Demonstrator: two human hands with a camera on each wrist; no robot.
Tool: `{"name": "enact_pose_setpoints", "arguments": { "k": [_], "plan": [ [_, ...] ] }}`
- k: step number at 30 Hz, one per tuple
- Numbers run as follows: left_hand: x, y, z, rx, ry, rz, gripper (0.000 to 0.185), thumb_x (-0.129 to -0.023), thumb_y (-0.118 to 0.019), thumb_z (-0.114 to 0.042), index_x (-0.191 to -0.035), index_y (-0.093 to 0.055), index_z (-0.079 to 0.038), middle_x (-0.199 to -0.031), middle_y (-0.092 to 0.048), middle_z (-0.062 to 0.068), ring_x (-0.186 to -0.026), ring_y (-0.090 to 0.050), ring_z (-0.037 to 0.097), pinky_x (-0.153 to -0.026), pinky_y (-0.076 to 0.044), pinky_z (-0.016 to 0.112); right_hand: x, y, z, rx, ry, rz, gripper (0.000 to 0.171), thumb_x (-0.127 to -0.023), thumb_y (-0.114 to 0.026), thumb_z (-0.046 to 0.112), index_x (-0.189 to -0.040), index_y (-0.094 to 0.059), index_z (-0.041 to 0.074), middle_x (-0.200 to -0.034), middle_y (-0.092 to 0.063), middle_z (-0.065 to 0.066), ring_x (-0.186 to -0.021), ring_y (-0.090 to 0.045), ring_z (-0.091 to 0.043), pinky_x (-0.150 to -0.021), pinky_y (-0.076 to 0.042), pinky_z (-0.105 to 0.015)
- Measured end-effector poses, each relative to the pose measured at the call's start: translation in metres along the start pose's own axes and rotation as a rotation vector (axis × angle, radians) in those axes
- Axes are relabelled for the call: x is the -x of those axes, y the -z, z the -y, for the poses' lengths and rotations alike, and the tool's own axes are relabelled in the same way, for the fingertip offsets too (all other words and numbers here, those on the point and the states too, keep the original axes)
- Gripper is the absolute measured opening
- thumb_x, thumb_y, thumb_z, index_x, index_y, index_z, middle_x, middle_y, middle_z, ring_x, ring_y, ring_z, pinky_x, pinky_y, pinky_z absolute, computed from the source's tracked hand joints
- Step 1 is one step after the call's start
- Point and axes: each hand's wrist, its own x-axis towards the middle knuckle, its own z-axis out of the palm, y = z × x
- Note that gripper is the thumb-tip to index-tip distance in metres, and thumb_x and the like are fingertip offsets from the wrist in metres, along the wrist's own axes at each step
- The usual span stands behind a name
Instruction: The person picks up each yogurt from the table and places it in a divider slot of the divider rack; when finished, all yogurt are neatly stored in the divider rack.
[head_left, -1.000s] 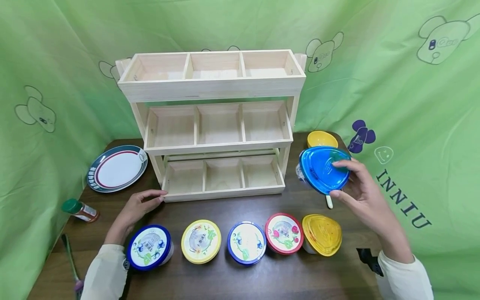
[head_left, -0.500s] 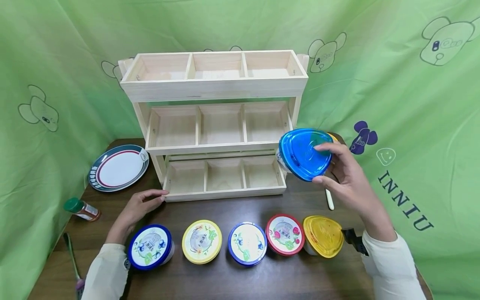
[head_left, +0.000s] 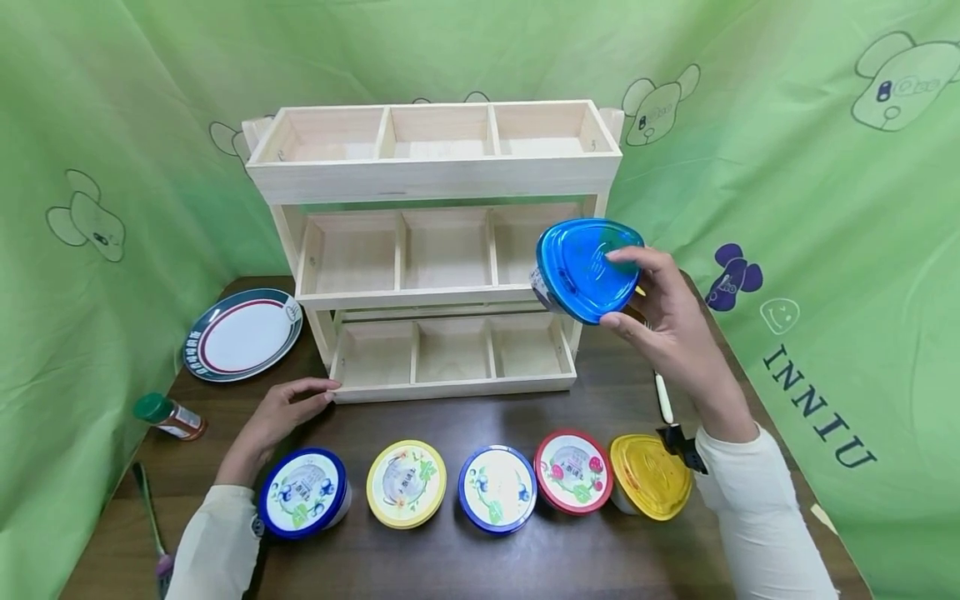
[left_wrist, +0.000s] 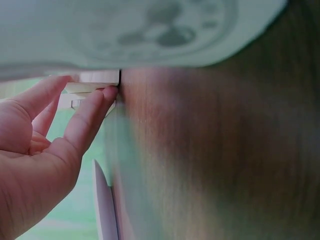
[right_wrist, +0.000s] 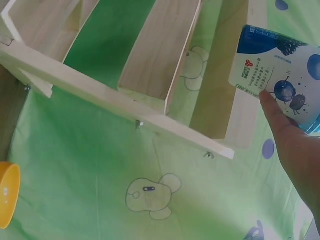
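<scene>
Your right hand (head_left: 667, 325) pinches the blue-lidded tub (head_left: 585, 268) by its rim, tilted, in the air at the middle tier's right compartment of the wooden rack (head_left: 442, 187). Left hand (head_left: 281, 408), fingers relaxed, touches the rack's bottom corner. Risk: the tilted tub clips the divider or slips from the pinch.
</scene>
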Motion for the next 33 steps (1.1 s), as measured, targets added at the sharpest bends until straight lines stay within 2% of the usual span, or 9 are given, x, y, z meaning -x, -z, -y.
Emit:
{"name": "enact_pose_setpoints", "arguments": {
  "k": [4, 6, 11, 14, 17, 23, 29, 33],
  "plan": [
    [0.000, 0.000, 0.001, 0.001, 0.004, 0.002, 0.040, -0.113, -0.062, -0.022, -0.147, -0.065, -0.001, -0.154, -0.058, 0.025, -0.143, -0.050, 0.044, -0.113, -0.049, 0.053, -0.005, -0.002, 0.000, 0.003, -0.005, -0.002, 0.063, -0.101, -0.078, 0.013, -0.153, -0.045, -0.002, -0.165, -0.037, -0.009, -0.148, -0.039, -0.051, -0.113, -0.046, -0.022],
    [0.001, 0.000, 0.000, 0.001, 0.004, 0.002, 0.040, -0.113, -0.062, -0.022, -0.147, -0.065, -0.001, -0.154, -0.058, 0.025, -0.143, -0.051, 0.044, -0.112, -0.050, 0.051, -0.008, -0.002, 0.000, -0.011, -0.011, -0.009, 0.063, -0.101, -0.078, 0.015, -0.153, -0.046, 0.000, -0.165, -0.037, -0.008, -0.149, -0.038, -0.050, -0.114, -0.046, -0.023],
    [0.000, 0.001, 0.001, 0.003, -0.009, 0.001, 0.040, -0.113, -0.063, -0.022, -0.146, -0.066, 0.000, -0.152, -0.061, 0.022, -0.136, -0.057, 0.033, -0.098, -0.055, 0.026, -0.016, -0.003, -0.009, -0.076, 0.004, -0.033, 0.064, -0.100, -0.079, 0.022, -0.153, -0.048, 0.003, -0.168, -0.034, -0.009, -0.150, -0.037, -0.046, -0.116, -0.045, -0.025],
    [0.001, 0.000, 0.000, 0.010, -0.014, -0.001, 0.040, -0.112, -0.064, -0.022, -0.145, -0.067, 0.000, -0.151, -0.062, 0.021, -0.134, -0.057, 0.029, -0.092, -0.054, 0.019, -0.022, -0.005, -0.021, -0.102, 0.042, -0.040, 0.071, -0.098, -0.081, 0.030, -0.153, -0.047, 0.002, -0.168, -0.032, -0.011, -0.148, -0.039, -0.042, -0.116, -0.046, -0.026],
    [0.001, 0.000, 0.000, 0.013, -0.005, -0.004, 0.039, -0.112, -0.063, -0.021, -0.146, -0.066, 0.000, -0.151, -0.062, 0.022, -0.135, -0.057, 0.031, -0.093, -0.054, 0.021, -0.028, -0.007, -0.033, -0.118, 0.061, -0.048, 0.074, -0.096, -0.081, 0.035, -0.153, -0.046, 0.003, -0.168, -0.032, -0.013, -0.149, -0.040, -0.041, -0.117, -0.046, -0.028],
    [0.001, 0.000, 0.001, 0.008, 0.013, -0.004, 0.039, -0.113, -0.063, -0.021, -0.146, -0.067, -0.001, -0.150, -0.062, 0.022, -0.136, -0.056, 0.033, -0.094, -0.054, 0.023, -0.036, -0.011, -0.048, -0.148, 0.045, -0.066, 0.067, -0.099, -0.080, 0.025, -0.153, -0.046, 0.004, -0.168, -0.031, -0.015, -0.151, -0.040, -0.042, -0.118, -0.045, -0.031],
    [0.003, 0.000, -0.001, 0.003, 0.012, -0.006, 0.039, -0.113, -0.062, -0.022, -0.146, -0.067, -0.002, -0.151, -0.061, 0.022, -0.134, -0.058, 0.032, -0.095, -0.054, 0.024, -0.043, -0.017, -0.061, -0.160, 0.048, -0.016, 0.077, -0.096, -0.079, 0.035, -0.153, -0.041, -0.002, -0.168, -0.029, -0.018, -0.149, -0.042, -0.041, -0.118, -0.045, -0.032],
    [0.003, -0.001, -0.002, 0.007, 0.014, -0.007, 0.039, -0.113, -0.063, -0.023, -0.145, -0.068, -0.002, -0.151, -0.061, 0.021, -0.137, -0.056, 0.034, -0.098, -0.054, 0.027, -0.047, -0.019, -0.067, -0.139, 0.028, -0.036, 0.068, -0.100, -0.076, 0.027, -0.152, -0.044, -0.001, -0.166, -0.032, -0.017, -0.146, -0.045, -0.037, -0.116, -0.046, -0.029]
  ]
}}
